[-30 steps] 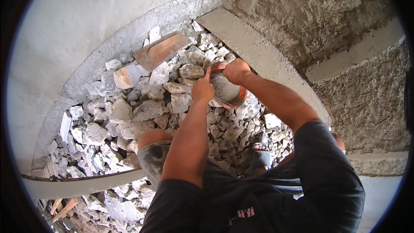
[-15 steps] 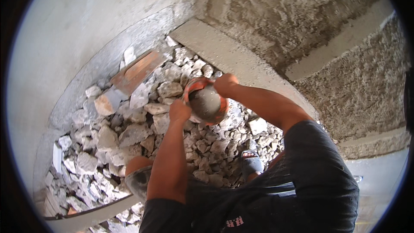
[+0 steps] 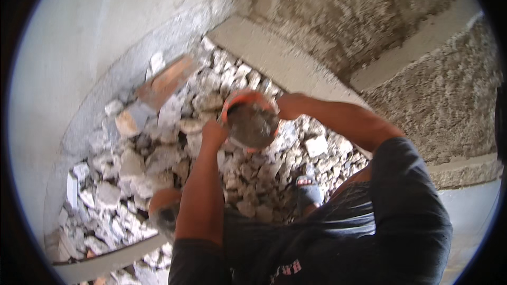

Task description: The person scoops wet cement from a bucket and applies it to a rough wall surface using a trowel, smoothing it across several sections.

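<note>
An orange bucket holding wet grey mortar is between my hands over the rubble, its contents tilted toward my view. My left hand is closed on the bucket's left side, and my right hand grips its right side. Beyond them, a rust-brown rectangular board with a raised strip, like a plastering float, lies on the broken stones to the upper left.
A pale curved wall rises on the left. A concrete ledge runs diagonally beside rough plastered surfaces on the right. My sandalled foot stands on loose rubble. A curved strip crosses the lower left.
Compared with a second ago, the bucket and both hands sit further left in the picture, and the view has shifted. More of the wet mortar inside shows. Both hands still grip the bucket.
</note>
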### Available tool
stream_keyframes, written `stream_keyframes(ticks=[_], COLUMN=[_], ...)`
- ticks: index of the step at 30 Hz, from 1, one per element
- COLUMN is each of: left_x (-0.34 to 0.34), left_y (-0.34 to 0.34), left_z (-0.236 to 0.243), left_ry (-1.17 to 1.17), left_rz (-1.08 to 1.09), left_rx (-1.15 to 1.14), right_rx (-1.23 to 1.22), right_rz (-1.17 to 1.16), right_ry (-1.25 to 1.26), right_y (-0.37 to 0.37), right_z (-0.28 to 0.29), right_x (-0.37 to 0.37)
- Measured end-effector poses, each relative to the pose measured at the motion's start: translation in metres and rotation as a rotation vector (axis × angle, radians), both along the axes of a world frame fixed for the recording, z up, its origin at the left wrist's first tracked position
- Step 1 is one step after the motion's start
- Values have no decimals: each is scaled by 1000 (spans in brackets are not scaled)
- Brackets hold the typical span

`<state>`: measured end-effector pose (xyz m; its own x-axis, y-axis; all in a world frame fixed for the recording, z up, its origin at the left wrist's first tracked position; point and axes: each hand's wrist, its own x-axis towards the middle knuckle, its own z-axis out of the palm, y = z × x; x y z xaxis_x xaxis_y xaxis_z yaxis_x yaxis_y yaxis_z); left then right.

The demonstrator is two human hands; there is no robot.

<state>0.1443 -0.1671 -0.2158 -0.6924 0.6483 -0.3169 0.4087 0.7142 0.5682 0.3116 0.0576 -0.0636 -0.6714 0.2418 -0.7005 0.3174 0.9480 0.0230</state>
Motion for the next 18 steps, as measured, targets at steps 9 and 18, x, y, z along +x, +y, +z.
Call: stream_keyframes(ticks=[9, 18], left_x=[4, 2], left_y=[7, 13], left_z=[11, 3], left_ry=[-172, -71], left_rz=[60, 59], left_rx=[-34, 102], right_rx=[332, -94], right_rz=[9, -213], right_ry=[183, 54], right_y=[6, -13], right_z=[5, -78], right_x=[10, 32])
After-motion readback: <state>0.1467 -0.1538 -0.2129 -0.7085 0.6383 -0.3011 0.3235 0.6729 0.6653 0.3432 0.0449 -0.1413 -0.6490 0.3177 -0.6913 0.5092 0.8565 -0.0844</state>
